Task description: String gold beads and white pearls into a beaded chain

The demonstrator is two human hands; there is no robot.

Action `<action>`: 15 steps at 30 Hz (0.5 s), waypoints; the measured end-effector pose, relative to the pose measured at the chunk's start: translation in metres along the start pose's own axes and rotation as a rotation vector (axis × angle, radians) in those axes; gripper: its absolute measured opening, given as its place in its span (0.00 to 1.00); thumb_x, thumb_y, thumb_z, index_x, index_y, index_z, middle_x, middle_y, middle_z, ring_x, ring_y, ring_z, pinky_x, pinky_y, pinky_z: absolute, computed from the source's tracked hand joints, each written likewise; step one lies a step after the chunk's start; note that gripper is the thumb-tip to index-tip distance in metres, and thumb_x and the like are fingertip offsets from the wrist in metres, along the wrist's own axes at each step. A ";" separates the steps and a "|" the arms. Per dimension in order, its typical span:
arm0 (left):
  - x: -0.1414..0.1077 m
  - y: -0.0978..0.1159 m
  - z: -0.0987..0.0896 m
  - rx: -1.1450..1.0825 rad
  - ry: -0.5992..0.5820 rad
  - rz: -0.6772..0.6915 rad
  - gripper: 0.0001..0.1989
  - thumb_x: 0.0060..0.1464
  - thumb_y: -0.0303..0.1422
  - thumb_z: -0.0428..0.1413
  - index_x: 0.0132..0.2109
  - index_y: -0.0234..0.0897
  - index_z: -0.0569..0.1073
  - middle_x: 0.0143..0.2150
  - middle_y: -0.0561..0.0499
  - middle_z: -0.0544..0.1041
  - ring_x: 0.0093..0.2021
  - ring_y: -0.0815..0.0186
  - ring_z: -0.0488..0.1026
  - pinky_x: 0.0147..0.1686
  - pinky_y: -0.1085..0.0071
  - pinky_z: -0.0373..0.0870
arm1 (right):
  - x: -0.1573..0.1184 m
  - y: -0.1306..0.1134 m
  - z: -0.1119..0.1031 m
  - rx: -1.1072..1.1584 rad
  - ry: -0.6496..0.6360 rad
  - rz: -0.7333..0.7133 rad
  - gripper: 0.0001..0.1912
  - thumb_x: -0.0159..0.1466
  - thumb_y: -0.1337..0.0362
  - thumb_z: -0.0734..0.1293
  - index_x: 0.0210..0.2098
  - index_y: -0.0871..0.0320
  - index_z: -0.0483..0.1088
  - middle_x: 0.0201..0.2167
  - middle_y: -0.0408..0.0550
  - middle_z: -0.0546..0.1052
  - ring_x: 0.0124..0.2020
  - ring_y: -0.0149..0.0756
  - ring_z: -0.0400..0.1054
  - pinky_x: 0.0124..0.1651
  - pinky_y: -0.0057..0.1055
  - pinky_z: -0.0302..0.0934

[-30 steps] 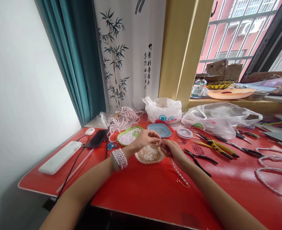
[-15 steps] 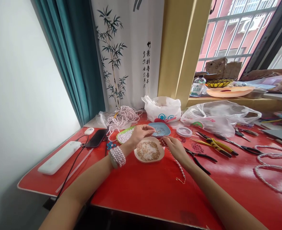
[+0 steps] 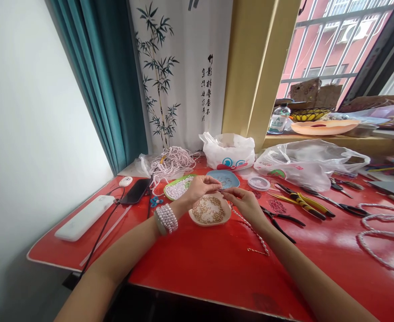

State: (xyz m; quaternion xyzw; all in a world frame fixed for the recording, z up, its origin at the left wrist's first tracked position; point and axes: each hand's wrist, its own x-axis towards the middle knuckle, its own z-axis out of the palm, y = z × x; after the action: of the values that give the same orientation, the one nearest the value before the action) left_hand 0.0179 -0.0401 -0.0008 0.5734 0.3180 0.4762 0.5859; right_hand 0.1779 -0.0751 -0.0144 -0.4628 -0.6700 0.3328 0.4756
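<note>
Our right hand (image 3: 245, 205) pinches the upper end of the knobbly, pearly beaded strand (image 3: 249, 226), whose gold-chained tail curls on the glossy red table (image 3: 190, 259); our left hand (image 3: 200, 190) nearly meets it, fingertips together, their contents too small to tell. Below us sits a rounded dish (image 3: 210, 223) of gold beads, between green tray (image 3: 170, 184) and black pliers (image 3: 273, 216), well inside the table's pale edge.

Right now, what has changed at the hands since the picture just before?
The left hand has moved right, bringing its fingers back close to the right hand. The beaded strand, still held by it, has shifted right at its lower end. The cream tray and phone stayed put.
</note>
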 end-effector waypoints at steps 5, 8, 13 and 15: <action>0.003 0.010 -0.006 0.030 0.061 0.019 0.07 0.39 0.27 0.62 0.29 0.30 0.73 0.27 0.50 0.73 0.28 0.71 0.70 0.35 0.70 0.66 | 0.001 0.003 -0.001 0.013 -0.012 0.033 0.11 0.54 0.58 0.64 0.28 0.59 0.74 0.29 0.47 0.77 0.33 0.37 0.68 0.38 0.31 0.59; 0.006 0.019 -0.018 0.068 0.090 0.025 0.06 0.40 0.27 0.61 0.29 0.31 0.73 0.29 0.50 0.74 0.30 0.71 0.70 0.37 0.69 0.66 | 0.002 0.004 -0.002 0.017 -0.011 0.057 0.11 0.53 0.58 0.65 0.27 0.59 0.74 0.27 0.46 0.77 0.31 0.37 0.68 0.36 0.31 0.59; 0.019 0.018 -0.054 0.216 0.113 0.012 0.05 0.38 0.25 0.61 0.28 0.30 0.74 0.28 0.48 0.75 0.29 0.69 0.71 0.35 0.69 0.67 | 0.003 0.005 -0.002 0.016 0.003 0.076 0.11 0.52 0.58 0.65 0.27 0.58 0.74 0.28 0.46 0.77 0.32 0.38 0.68 0.37 0.31 0.59; 0.024 0.013 -0.068 0.293 0.139 0.015 0.06 0.37 0.23 0.62 0.28 0.31 0.75 0.26 0.48 0.75 0.28 0.69 0.70 0.33 0.69 0.67 | 0.003 0.005 -0.002 0.013 0.006 0.076 0.10 0.52 0.58 0.65 0.26 0.58 0.74 0.28 0.46 0.77 0.33 0.38 0.68 0.38 0.32 0.59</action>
State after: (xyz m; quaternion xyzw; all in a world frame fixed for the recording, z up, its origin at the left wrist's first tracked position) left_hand -0.0383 0.0058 0.0066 0.6207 0.4197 0.4677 0.4689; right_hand 0.1812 -0.0704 -0.0168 -0.4859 -0.6483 0.3534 0.4677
